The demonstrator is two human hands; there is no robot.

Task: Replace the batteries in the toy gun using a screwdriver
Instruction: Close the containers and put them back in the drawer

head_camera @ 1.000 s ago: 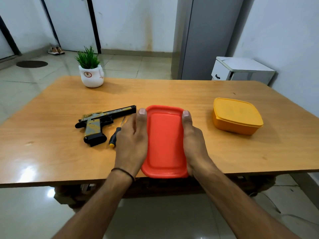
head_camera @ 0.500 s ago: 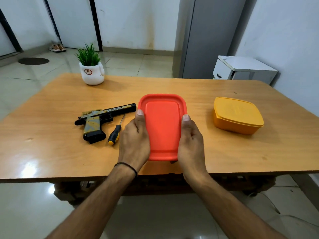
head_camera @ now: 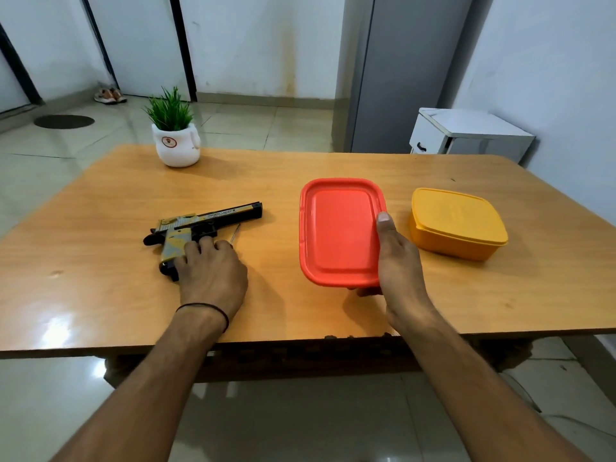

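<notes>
The toy gun (head_camera: 206,223), black with a yellow and grey pattern, lies on the wooden table (head_camera: 100,295) with its barrel pointing right. My left hand (head_camera: 213,271) rests on its grip, fingers bent over it. Just right of the gun only the thin shaft of the screwdriver (head_camera: 235,233) shows; its handle is hidden under my left hand. My right hand (head_camera: 398,261) grips the right side of a red lidded container (head_camera: 336,228), thumb along the rim and fingers under the near corner. No batteries are visible.
A yellow lidded container (head_camera: 458,221) stands right of the red one. A small green plant in a white pot (head_camera: 176,146) sits at the table's far left. Behind the table are a grey cabinet (head_camera: 393,71) and a low white unit (head_camera: 466,135).
My left hand let go of the red container and moved left onto the toy gun's grip. The red container went farther back and to the right, held by my right hand alone.
</notes>
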